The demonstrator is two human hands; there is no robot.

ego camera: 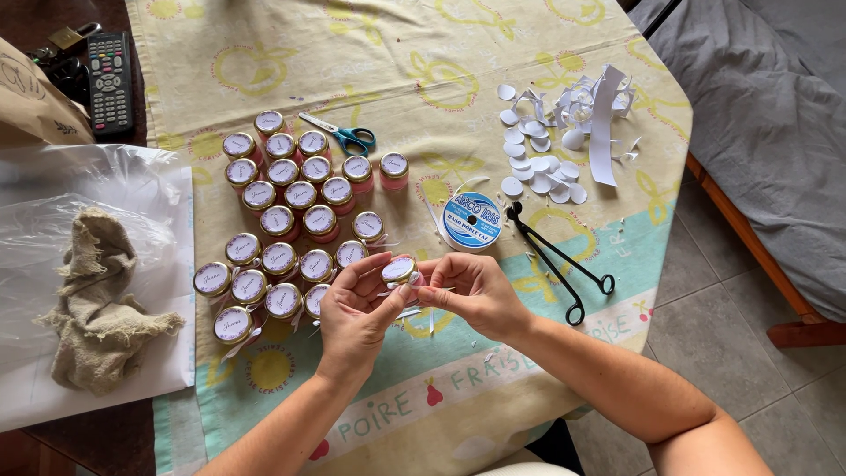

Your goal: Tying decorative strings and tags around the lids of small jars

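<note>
Both hands meet over the front-middle of the desk, which is covered by a yellow fruit-print cloth. Left hand and right hand together hold one small pink jar with a round white label on its lid; the jar is lifted just above the cloth, tilted slightly. Left fingers curl around it from below and the left side, thumb near the lid edge. Right fingers are pinched together at the jar's right side, on a thin pale ribbon strand that is too small to make out clearly. Just left of the hands sits a cluster of finished jars with ribbon tails; a second cluster stands farther back, packed lid to lid. Teal-handled scissors lie behind that cluster. A ribbon spool with a blue round label lies just beyond the right hand, with black long-handled tongs beside it to the right. Cut paper discs and scraps are piled at the far right. Off the cloth to the left: burlap pieces on clear plastic, and a remote control at the far corner.
</note>
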